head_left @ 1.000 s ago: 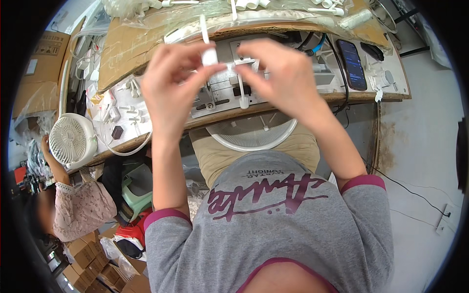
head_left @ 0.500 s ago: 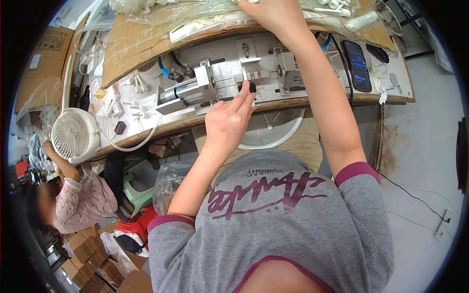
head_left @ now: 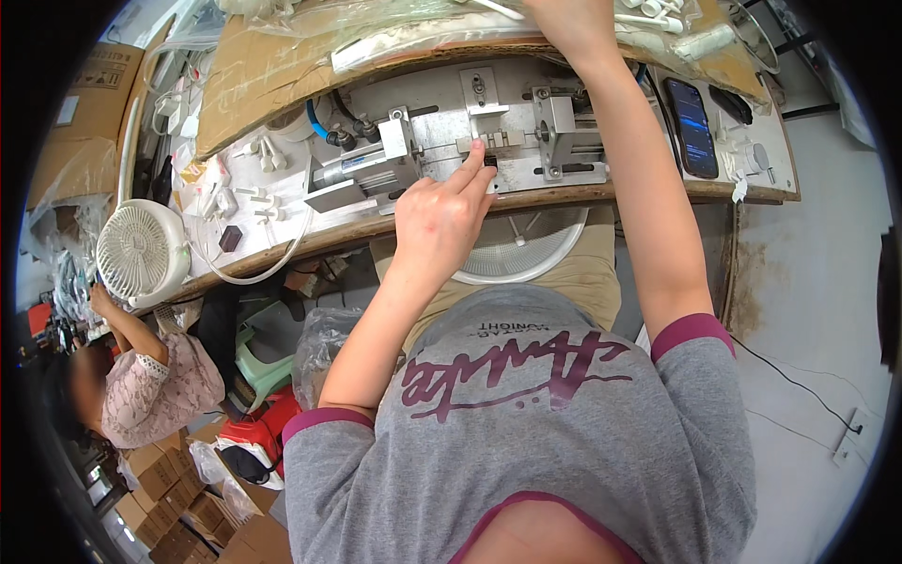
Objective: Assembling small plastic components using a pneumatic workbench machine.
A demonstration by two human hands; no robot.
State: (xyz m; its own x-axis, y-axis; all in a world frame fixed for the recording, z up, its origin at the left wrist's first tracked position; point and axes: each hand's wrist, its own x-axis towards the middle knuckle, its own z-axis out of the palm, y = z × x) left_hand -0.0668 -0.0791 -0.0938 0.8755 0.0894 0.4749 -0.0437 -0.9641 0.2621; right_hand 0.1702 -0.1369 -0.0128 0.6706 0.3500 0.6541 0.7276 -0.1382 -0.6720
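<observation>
Fingertips of our left hand press together on a small part at the front of the metal fixture on the bench, likely light and rigid, while our right hand reaches beyond the fixture, its grip unclear.

Even, bright daylight-like light is spread across the whole bench, and only soft shadows are cast beneath it. Mild glare is seen on the clear plastic bags at the top. Straight edges are bent near the black rim, where detail is softened.
</observation>
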